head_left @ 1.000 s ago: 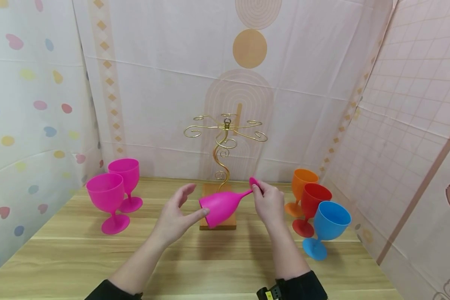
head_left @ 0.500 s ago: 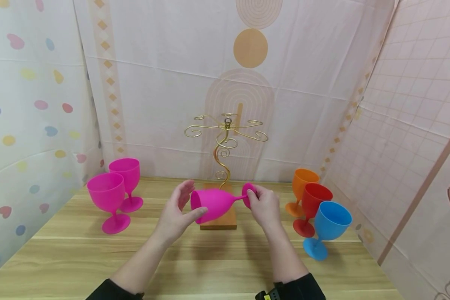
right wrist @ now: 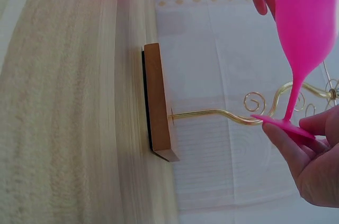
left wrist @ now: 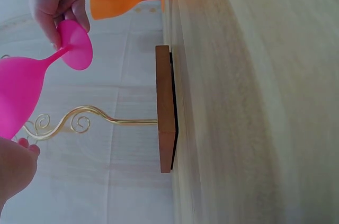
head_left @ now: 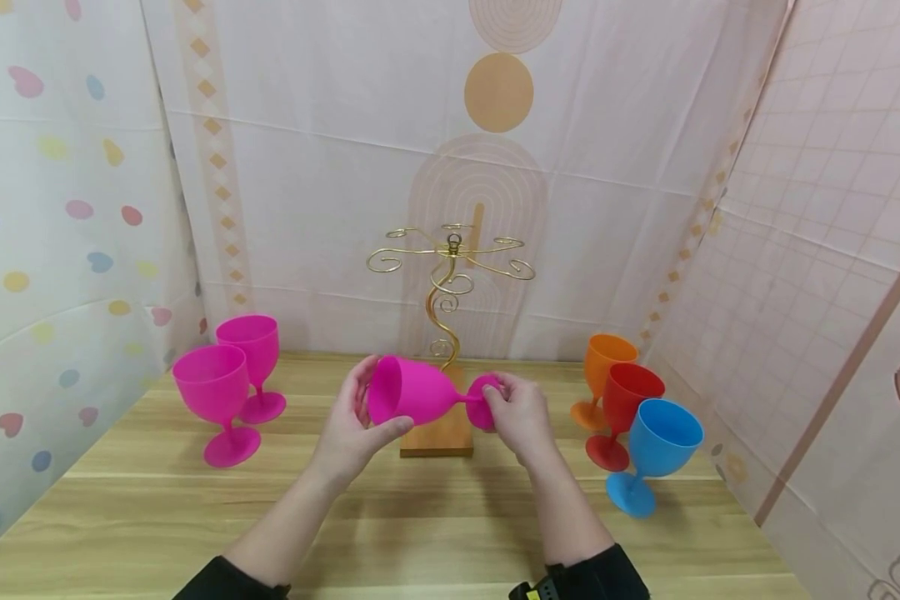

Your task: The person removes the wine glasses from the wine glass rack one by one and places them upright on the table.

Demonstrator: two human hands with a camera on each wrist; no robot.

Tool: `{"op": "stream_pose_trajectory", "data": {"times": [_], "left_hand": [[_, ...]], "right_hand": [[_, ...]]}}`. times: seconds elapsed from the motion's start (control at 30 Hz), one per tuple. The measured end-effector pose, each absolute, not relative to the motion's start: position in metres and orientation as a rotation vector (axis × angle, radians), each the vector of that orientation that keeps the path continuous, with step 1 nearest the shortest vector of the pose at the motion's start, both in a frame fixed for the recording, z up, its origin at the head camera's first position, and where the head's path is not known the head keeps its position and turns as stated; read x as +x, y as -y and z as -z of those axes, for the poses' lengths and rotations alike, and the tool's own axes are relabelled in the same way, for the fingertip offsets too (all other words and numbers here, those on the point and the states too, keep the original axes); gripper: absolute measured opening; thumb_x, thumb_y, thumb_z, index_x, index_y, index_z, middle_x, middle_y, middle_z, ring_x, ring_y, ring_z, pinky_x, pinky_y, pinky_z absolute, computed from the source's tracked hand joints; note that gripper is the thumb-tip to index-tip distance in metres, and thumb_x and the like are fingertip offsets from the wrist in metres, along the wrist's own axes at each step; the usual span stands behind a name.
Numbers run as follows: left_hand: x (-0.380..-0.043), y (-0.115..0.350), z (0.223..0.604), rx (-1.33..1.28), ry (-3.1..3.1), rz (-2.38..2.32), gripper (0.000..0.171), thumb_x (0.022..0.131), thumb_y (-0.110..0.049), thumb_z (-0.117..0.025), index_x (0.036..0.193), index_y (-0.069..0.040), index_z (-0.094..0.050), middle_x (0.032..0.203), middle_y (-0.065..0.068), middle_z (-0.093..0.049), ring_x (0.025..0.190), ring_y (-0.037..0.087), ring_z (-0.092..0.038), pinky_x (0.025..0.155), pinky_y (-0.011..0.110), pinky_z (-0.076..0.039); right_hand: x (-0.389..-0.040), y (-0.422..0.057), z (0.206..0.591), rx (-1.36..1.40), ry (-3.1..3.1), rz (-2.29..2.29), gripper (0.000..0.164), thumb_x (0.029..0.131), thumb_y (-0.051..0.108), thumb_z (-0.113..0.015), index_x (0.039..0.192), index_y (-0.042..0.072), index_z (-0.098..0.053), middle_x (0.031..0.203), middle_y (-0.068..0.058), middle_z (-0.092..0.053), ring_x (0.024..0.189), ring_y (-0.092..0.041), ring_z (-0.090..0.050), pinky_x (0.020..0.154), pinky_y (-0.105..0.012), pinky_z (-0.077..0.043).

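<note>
A pink goblet (head_left: pixel 420 392) is held on its side above the table, its mouth to the left and its foot to the right. My right hand (head_left: pixel 523 417) pinches the rim of the round foot between thumb and fingers, as the right wrist view also shows. Around the bowl's mouth end curls my left hand (head_left: pixel 345 437), thumb at the lower front and fingers at the far side. Part of those fingers is hidden by the bowl. Just behind the goblet rises a gold wire stand (head_left: pixel 442 308) with curled arms, fixed in a wooden base (head_left: pixel 438 439).
Two more pink goblets, one in front (head_left: pixel 212 387) and one behind (head_left: pixel 249 342), stand upright at the left. On the right are an orange goblet (head_left: pixel 609 360), a red goblet (head_left: pixel 630 396) and a blue goblet (head_left: pixel 663 437). Patterned curtains enclose the wooden table (head_left: pixel 420 533).
The held goblet has shifted left and swung level, its mouth turning more toward me. My right hand moved slightly left with the foot, and my left fingers have come in around the bowl.
</note>
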State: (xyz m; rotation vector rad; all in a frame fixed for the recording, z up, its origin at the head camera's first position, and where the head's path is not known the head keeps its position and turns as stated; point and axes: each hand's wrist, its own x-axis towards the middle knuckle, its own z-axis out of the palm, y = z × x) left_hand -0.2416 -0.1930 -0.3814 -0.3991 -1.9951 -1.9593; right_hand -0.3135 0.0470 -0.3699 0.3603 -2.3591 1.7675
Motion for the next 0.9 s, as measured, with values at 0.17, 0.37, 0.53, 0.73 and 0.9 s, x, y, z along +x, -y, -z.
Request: {"op": "stream_pose_trajectory", "data": {"times": [0.17, 0.37, 0.53, 0.73, 0.9], "left_hand": [[-0.2416, 0.1915, 0.3810, -0.375, 1.982, 1.983, 0.095, 0.083, -0.009, -0.084, 0.159, -0.017, -0.026, 0.149, 0.006, -0.045, 0.130, 0.030, -0.046, 0.095, 0.031, -0.055], [-0.2397, 0.1912, 0.3794, -0.346, 1.981, 1.991, 0.093, 0.085, -0.011, -0.083, 0.159, -0.018, -0.026, 0.144, 0.010, -0.048, 0.127, 0.033, -0.050, 0.090, 0.035, -0.057], [-0.2396, 0.1922, 0.3797, -0.321, 1.980, 1.992, 0.090, 0.086, -0.011, -0.083, 0.158, -0.020, -0.029, 0.141, 0.011, -0.050, 0.125, 0.032, -0.052, 0.089, 0.034, -0.058], [-0.2404, 0.1927, 0.3809, -0.346, 1.962, 1.997, 0.082, 0.086, -0.011, -0.082, 0.152, -0.017, -0.035, 0.137, 0.011, -0.053, 0.122, 0.032, -0.054, 0.088, 0.036, -0.059], [-0.2404, 0.1931, 0.3813, -0.360, 1.943, 2.012, 0.077, 0.086, -0.009, -0.081, 0.149, -0.013, -0.037, 0.135, 0.013, -0.054, 0.119, 0.031, -0.056, 0.086, 0.038, -0.060]], "right_hand": [[-0.3138, -0.0457, 0.3726, 0.391, 2.378, -1.916, 0.037, 0.101, 0.006, -0.058, 0.137, -0.006, -0.059, 0.105, -0.025, -0.071, 0.079, -0.029, -0.075, 0.061, -0.039, -0.063], [-0.3136, -0.0439, 0.3743, 0.446, 2.416, -1.965, 0.036, 0.102, 0.005, -0.054, 0.135, -0.008, -0.059, 0.100, -0.023, -0.072, 0.076, -0.028, -0.075, 0.062, -0.041, -0.063], [-0.3131, -0.0443, 0.3756, 0.479, 2.450, -1.996, 0.036, 0.103, 0.005, -0.054, 0.135, -0.010, -0.059, 0.108, -0.022, -0.071, 0.079, -0.028, -0.074, 0.063, -0.040, -0.063], [-0.3133, -0.0464, 0.3767, 0.506, 2.482, -1.988, 0.036, 0.103, 0.004, -0.054, 0.136, -0.011, -0.058, 0.110, -0.022, -0.070, 0.082, -0.027, -0.074, 0.066, -0.037, -0.063], [-0.3143, -0.0486, 0.3778, 0.556, 2.515, -1.948, 0.035, 0.102, 0.004, -0.055, 0.133, -0.011, -0.060, 0.103, -0.018, -0.071, 0.081, -0.024, -0.074, 0.069, -0.036, -0.063]]}}
